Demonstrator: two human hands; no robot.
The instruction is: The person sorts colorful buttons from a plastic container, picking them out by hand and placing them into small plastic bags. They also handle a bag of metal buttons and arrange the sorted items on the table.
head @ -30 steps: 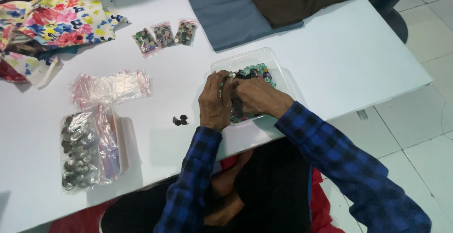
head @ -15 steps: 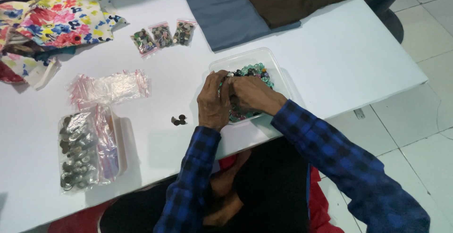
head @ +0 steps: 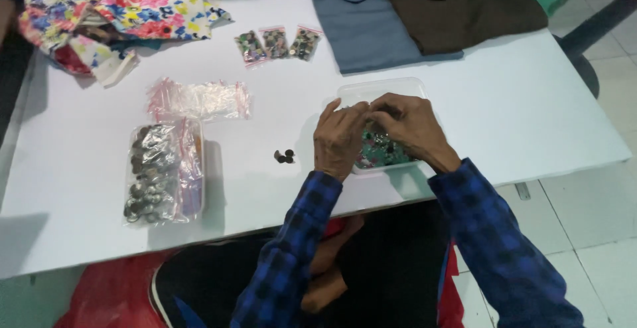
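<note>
1. Working close together, the left hand (head: 340, 139) and right hand (head: 411, 129) meet over the clear plastic tray (head: 381, 91) of small buttons (head: 379, 152). Their fingertips pinch something tiny; I cannot tell what.
2. Since a moment ago, the hands have hardly moved, so the picking goes on.
3. A few dark buttons (head: 284, 157) lie just beside the left hand.
4. Left is a bag of grey buttons (head: 149, 172), then empty little bags (head: 199, 99).
5. Far back sit three small filled bags (head: 277, 44), flowery cloth (head: 126, 2) and folded clothes (head: 424, 9).

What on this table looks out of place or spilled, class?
A few small dark pieces lie loose on the white table, just left of the left hand and outside the clear tray both hands work over. The right hand is over that tray too. Everything else small sits bagged or boxed.
</note>
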